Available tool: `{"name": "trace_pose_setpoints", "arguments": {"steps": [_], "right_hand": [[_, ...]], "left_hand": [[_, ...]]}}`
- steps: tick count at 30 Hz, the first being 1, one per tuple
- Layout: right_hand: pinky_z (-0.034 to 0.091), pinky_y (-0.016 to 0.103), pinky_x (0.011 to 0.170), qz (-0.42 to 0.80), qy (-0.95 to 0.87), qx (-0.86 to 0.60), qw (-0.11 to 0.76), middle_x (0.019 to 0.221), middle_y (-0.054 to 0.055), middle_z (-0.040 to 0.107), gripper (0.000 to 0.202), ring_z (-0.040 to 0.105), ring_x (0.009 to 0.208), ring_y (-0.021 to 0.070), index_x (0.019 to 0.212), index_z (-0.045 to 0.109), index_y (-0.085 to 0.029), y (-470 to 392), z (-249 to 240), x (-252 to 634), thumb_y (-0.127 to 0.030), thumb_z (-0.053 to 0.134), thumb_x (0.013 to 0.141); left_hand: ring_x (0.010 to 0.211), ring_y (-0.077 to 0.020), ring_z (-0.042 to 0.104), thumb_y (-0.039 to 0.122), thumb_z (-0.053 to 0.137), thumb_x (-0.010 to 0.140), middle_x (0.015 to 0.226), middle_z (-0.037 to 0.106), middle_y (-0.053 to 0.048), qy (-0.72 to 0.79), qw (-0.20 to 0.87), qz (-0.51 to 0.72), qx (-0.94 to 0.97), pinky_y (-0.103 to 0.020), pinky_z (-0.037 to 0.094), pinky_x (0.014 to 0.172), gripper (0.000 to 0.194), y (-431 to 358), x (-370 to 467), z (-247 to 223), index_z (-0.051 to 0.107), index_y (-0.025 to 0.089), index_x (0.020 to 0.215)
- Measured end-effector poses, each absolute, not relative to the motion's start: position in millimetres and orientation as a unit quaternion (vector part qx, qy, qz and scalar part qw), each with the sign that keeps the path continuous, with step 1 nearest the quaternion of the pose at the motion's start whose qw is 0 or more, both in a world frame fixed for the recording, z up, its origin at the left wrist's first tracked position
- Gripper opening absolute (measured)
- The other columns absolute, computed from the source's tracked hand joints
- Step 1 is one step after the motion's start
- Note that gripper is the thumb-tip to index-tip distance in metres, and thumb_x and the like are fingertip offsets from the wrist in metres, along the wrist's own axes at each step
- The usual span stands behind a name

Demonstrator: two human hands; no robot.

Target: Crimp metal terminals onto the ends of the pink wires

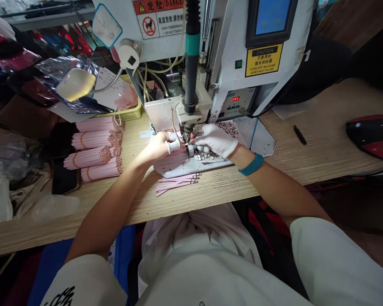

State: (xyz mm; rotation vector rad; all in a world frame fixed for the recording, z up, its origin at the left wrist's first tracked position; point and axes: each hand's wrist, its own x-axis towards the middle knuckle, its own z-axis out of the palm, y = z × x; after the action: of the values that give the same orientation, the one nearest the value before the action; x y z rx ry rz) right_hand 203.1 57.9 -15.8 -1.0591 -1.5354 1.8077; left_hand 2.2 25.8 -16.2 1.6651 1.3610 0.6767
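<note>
Beneath the soldering machine's tip [187,135], my two hands meet with fingertips close together. My left hand [162,145], with white covers on some fingers, is closed in a pinch on what looks like a pink wire, mostly hidden by the fingers. A white glove covers my right hand [215,140]; its fingers are pinched by the tip, and what they hold is too small to make out. Under the right hand lies a pile of small metal-and-white parts [207,155]. Pink wires [174,160] lie on the machine's base plate [169,173] below my left hand.
Several bundles of pink wires [94,146] lie at the left, beside a black phone [64,176]. More pink wires with parts attached [177,183] rest at the bench's front. A lamp [76,85] and yellow basket [132,112] stand behind. A black pen-like object [300,134] is right.
</note>
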Motion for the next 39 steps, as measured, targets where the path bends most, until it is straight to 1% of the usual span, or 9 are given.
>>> {"name": "trace_pose_setpoints", "arguments": {"steps": [6, 13, 17, 21, 25, 28, 31, 36, 39], "right_hand": [[0.028, 0.017, 0.030, 0.668, -0.568, -0.401, 0.265, 0.063, -0.002, 0.049, 0.016, 0.041, 0.043, 0.0048, 0.079, 0.051, -0.016, 56, -12, 204, -0.004, 0.060, 0.074], [0.030, 0.017, 0.032, 0.653, -0.595, -0.393, 0.253, 0.062, -0.003, 0.047, 0.014, 0.042, 0.045, 0.0056, 0.080, 0.050, -0.018, 56, -14, 203, -0.009, 0.060, 0.076], [0.035, 0.021, 0.038, 0.568, -0.666, -0.419, 0.243, 0.064, 0.000, 0.053, 0.013, 0.047, 0.049, 0.0086, 0.088, 0.056, -0.016, 63, -2, 221, -0.017, 0.063, 0.076], [0.043, 0.026, 0.058, 0.411, -0.775, -0.429, 0.218, 0.077, 0.004, 0.064, 0.011, 0.056, 0.068, 0.0138, 0.082, 0.068, -0.015, 71, 6, 245, -0.018, 0.065, 0.072], [0.043, 0.030, 0.071, 0.340, -0.836, -0.386, 0.189, 0.083, 0.002, 0.068, 0.010, 0.059, 0.081, 0.0177, 0.079, 0.073, -0.020, 70, -3, 245, -0.019, 0.064, 0.072], [0.041, 0.030, 0.074, 0.291, -0.867, -0.368, 0.168, 0.081, 0.001, 0.068, 0.009, 0.058, 0.080, 0.0179, 0.075, 0.073, -0.021, 66, -12, 235, -0.020, 0.064, 0.073], [0.039, 0.030, 0.073, 0.254, -0.877, -0.375, 0.159, 0.079, 0.002, 0.065, 0.007, 0.055, 0.077, 0.0182, 0.071, 0.071, -0.020, 64, -14, 231, -0.019, 0.064, 0.073], [0.040, 0.031, 0.071, 0.265, -0.848, -0.403, 0.219, 0.083, 0.003, 0.066, 0.013, 0.057, 0.078, 0.0194, 0.084, 0.068, -0.018, 68, -9, 237, -0.016, 0.057, 0.079], [0.043, 0.035, 0.075, 0.284, -0.846, -0.384, 0.235, 0.090, 0.006, 0.069, 0.015, 0.060, 0.082, 0.0225, 0.090, 0.069, -0.020, 65, -3, 237, -0.019, 0.057, 0.081]], "left_hand": [[0.055, -0.0106, 0.042, 0.029, 0.058, 0.063, 0.058, 0.050, 0.002, 0.561, 0.436, 0.274, 0.648, -0.024, 0.030, 0.053, 0.016, 24, 4, -14, 0.059, 0.014, 0.063], [0.048, -0.0074, 0.035, 0.027, 0.058, 0.066, 0.052, 0.042, 0.005, 0.549, 0.446, 0.274, 0.652, -0.023, 0.025, 0.049, 0.018, 25, 4, -14, 0.050, 0.015, 0.055], [0.052, -0.0096, 0.045, 0.033, 0.063, 0.067, 0.059, 0.056, 0.001, 0.545, 0.453, 0.247, 0.660, -0.023, 0.033, 0.051, 0.019, 19, 1, -6, 0.063, 0.013, 0.064], [0.067, -0.0159, 0.058, 0.034, 0.066, 0.066, 0.073, 0.069, -0.003, 0.527, 0.435, 0.140, 0.716, -0.024, 0.042, 0.061, 0.023, 3, 0, 5, 0.073, 0.015, 0.077], [0.064, -0.0177, 0.058, 0.031, 0.058, 0.073, 0.071, 0.068, -0.005, 0.563, 0.309, 0.076, 0.763, -0.026, 0.041, 0.059, 0.025, -9, 7, 2, 0.072, 0.015, 0.086], [0.065, -0.0189, 0.057, 0.028, 0.054, 0.077, 0.076, 0.066, -0.007, 0.572, 0.197, 0.054, 0.795, -0.027, 0.039, 0.060, 0.022, -11, 13, -8, 0.070, 0.015, 0.082], [0.071, -0.0196, 0.057, 0.027, 0.050, 0.080, 0.086, 0.064, -0.009, 0.552, 0.158, 0.055, 0.817, -0.028, 0.040, 0.063, 0.022, -10, 15, -15, 0.068, 0.015, 0.080], [0.068, -0.0178, 0.055, 0.019, 0.050, 0.078, 0.079, 0.064, -0.007, 0.551, 0.221, 0.107, 0.798, -0.026, 0.041, 0.063, 0.016, -1, 8, -12, 0.065, 0.014, 0.079], [0.073, -0.0181, 0.057, 0.016, 0.052, 0.078, 0.081, 0.067, -0.006, 0.545, 0.275, 0.160, 0.776, -0.026, 0.043, 0.067, 0.013, 0, 5, -3, 0.065, 0.015, 0.080]]}}
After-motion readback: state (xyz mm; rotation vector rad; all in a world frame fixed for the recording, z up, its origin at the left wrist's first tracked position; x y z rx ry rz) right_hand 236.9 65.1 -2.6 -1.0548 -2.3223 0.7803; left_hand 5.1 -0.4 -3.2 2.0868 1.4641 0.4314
